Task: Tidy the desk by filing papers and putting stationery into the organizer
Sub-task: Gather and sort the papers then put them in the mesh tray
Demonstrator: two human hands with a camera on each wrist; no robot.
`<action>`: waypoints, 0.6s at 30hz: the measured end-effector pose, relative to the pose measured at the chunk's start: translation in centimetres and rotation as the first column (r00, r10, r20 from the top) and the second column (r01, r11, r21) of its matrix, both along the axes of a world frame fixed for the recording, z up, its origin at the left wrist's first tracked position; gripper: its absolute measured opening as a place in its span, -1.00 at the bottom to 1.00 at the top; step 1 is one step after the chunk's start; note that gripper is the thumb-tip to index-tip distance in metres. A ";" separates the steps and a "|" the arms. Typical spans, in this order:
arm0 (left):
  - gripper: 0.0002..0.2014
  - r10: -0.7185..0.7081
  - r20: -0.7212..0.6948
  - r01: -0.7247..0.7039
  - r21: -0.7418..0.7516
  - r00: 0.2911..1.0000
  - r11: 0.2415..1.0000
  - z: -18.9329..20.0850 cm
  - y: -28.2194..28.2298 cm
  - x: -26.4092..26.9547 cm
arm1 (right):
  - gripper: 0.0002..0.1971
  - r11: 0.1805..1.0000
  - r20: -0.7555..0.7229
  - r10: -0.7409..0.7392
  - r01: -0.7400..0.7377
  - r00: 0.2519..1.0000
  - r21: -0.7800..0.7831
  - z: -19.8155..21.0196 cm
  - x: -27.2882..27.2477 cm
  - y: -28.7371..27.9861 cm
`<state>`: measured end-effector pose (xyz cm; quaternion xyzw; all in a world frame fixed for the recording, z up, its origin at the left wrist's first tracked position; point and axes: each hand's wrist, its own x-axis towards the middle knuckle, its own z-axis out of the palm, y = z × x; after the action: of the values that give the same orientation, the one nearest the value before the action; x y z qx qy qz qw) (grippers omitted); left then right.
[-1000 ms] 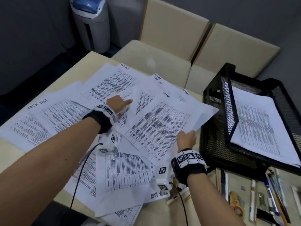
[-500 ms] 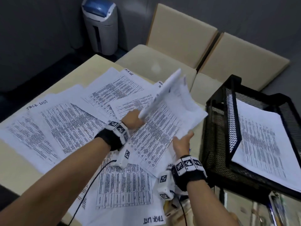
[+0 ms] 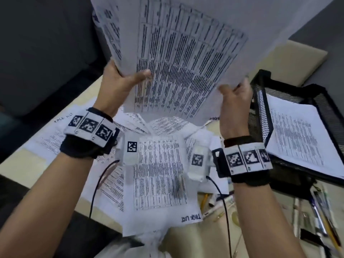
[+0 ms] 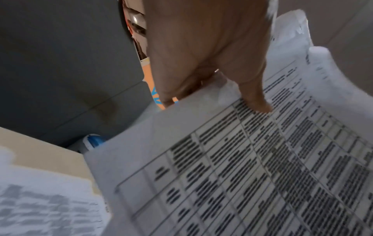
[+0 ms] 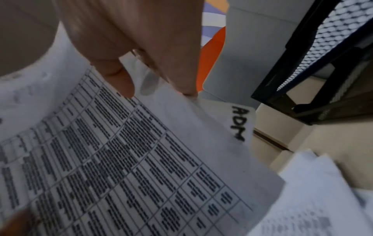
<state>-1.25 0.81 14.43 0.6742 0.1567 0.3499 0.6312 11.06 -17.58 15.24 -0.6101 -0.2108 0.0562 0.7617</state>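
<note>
White printed sheets (image 3: 178, 58) lifted clear — left hand (image 3: 119, 81) and right hand (image 3: 234, 97) pinching opposite edges, probably to square them for the mesh tray (image 3: 260, 101).

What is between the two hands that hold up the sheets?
In the head view, only the lifted sheets span from the left hand to the right hand.

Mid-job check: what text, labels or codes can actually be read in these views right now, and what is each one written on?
"TASK LIST": handwritten, upside down, on the sheet nearest the person, at its corner.
"ADM": handwritten on a paper corner behind the lifted sheets; the rest is cut off.
Handwriting on a far-left desk sheet: too blurred to read.
Printed tables on all sheets: too small and blurred.
Square black-and-white marker codes on the wrist bands: patterns, no words.
</note>
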 end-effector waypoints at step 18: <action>-0.61 0.179 0.034 -0.169 -0.199 0.983 0.965 -4.2 -1.1 -2.9 | -0.59 0.953 0.007 -0.218 0.215 0.976 -0.216 -5.2 -2.5 1.6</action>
<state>-4.12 -0.25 10.26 0.5834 0.2323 0.4043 0.6650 8.56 -15.98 10.08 -0.7079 -0.1290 0.0001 0.6944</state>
